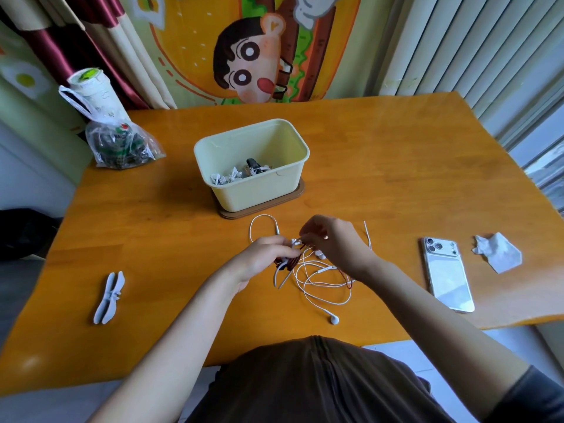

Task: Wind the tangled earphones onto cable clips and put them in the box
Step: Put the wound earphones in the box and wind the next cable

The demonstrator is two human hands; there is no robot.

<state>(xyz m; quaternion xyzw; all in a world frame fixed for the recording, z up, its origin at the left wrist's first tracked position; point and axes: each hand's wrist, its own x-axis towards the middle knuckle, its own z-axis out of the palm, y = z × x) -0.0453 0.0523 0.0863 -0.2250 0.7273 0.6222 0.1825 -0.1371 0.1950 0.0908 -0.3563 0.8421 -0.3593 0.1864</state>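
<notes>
My left hand [265, 254] grips a dark brown cable clip [290, 263] just above the table. My right hand [329, 239] pinches the white earphone cable beside that clip. The tangled white earphones [317, 285] lie in loose loops under and in front of both hands, one earbud [334, 319] nearest me. A cable loop with a plug [262, 222] arcs toward the box. The pale yellow box [293, 181] stands on a brown lid beyond my hands and holds wound earphones [235, 175]. Two pale grey cable clips [109, 297] lie at the left.
A white phone [447, 274] lies face down to the right, with a crumpled tissue [497, 251] past it. A plastic bag [122, 145] and a paper cup [91, 87] stand at the table's back left corner. The orange table's [396, 166] front edge runs near my body.
</notes>
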